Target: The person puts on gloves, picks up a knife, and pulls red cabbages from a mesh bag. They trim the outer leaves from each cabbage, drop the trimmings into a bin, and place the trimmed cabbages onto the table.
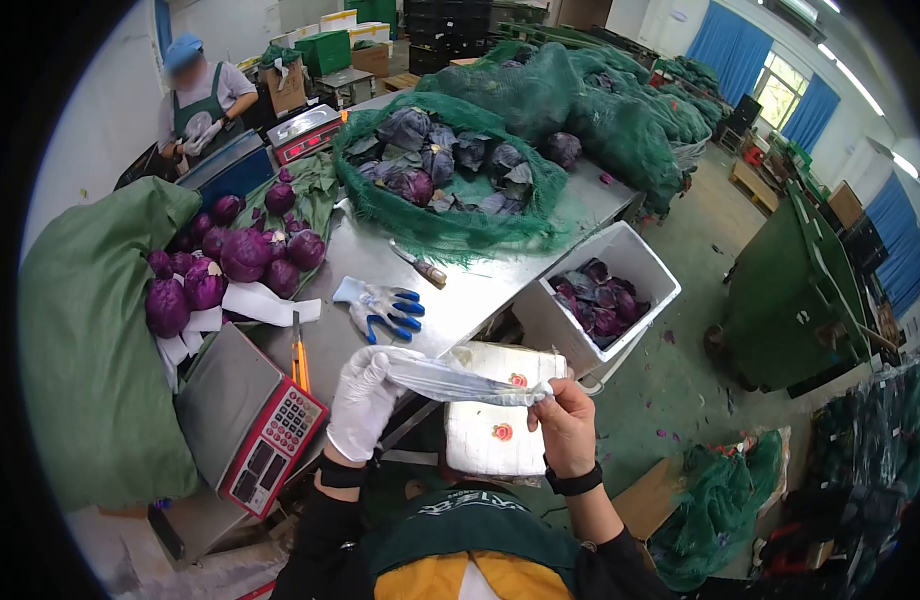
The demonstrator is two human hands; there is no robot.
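A thin, whitish, see-through disposable glove (460,382) is stretched between my two hands, above a white foam block. My left hand (364,400), in a white glove, pinches one end of it. At the other end, the bare fingers of my right hand (565,420) are closed on a bunched part; a black band circles that wrist. Beyond my left hand, a white work glove with blue coated fingers (382,308) lies on the metal table (460,290). An orange utility knife (299,358) rests beside a red-framed digital scale (250,420). Farther back lies a knife with a wooden handle (420,262).
Peeled purple cabbages (245,254) sit by a green sack (100,330) at left. A green net (450,225) holds unpeeled cabbages. Trimmed leaves fill a white foam box (630,270) at right. A green wheeled bin (795,290) stands farther right. One co-worker (202,100) stands at back left.
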